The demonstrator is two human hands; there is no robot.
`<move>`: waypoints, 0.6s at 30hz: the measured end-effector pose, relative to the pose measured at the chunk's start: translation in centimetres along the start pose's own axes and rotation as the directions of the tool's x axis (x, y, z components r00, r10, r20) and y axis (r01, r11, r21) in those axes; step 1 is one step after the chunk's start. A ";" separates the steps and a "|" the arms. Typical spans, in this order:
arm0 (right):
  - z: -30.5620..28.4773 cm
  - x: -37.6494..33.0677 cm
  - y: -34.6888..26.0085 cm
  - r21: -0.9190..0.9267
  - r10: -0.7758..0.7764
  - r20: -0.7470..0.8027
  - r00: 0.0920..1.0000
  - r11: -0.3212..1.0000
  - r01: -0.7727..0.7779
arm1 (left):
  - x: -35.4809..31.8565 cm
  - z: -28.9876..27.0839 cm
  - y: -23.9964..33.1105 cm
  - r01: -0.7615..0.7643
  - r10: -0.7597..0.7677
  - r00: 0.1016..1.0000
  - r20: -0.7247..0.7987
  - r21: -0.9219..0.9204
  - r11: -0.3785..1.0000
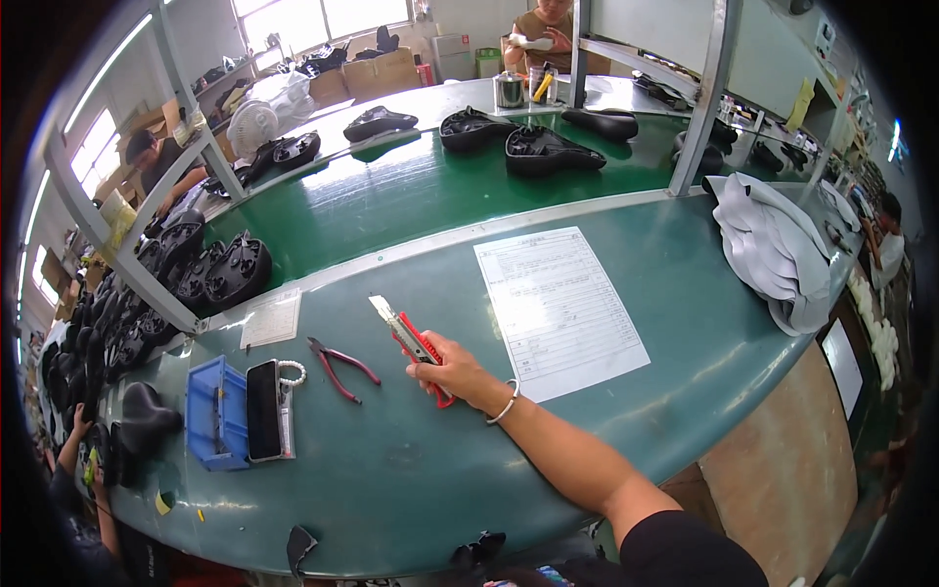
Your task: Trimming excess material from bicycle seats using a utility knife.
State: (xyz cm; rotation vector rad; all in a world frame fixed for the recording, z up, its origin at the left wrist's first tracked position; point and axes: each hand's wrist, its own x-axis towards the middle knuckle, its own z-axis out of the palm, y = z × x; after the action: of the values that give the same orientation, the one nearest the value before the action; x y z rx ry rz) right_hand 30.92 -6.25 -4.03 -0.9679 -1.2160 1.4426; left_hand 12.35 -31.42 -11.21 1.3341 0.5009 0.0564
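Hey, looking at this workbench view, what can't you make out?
All in the head view:
- Left hand: out of the picture.
- Part of the red utility knife: its handle is partly covered by the fingers of the right hand.
- Fine print on the large white sheet: too small to read reliably.
- Contents of the blue box: too small to identify.
- Phone: underside hidden, since it lies face up.

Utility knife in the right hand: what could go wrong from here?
The utility knife points forward-left in the right hand; if its blade is out, a slip might score the green table. A rightward sweep could nick the paper sheet beside it. The open pliers, left of the hand, might get knocked.
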 end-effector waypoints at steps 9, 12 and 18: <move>0.3 -0.1 -0.9 -0.061 0.050 -0.017 0.999 0.997 -0.051 | -5.5 -3.3 -1.2 0.171 -0.172 0.983 -0.061 -0.029 0.985; 0.4 -0.1 -1.0 -0.079 0.069 -0.029 0.997 0.994 -0.071 | -7.2 -4.6 -1.6 0.223 -0.225 0.973 -0.060 -0.035 0.974; 0.4 -0.1 -0.7 -0.102 0.029 -0.022 0.999 0.994 -0.031 | -10.1 -6.7 -2.1 0.333 -0.334 0.941 -0.055 -0.042 0.942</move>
State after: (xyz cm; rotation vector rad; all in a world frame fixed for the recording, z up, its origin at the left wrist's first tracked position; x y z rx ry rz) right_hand 30.68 -6.37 -3.27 -1.0723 -1.2756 1.4009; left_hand 0.31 -29.09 -11.00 1.2032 0.7698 -0.1753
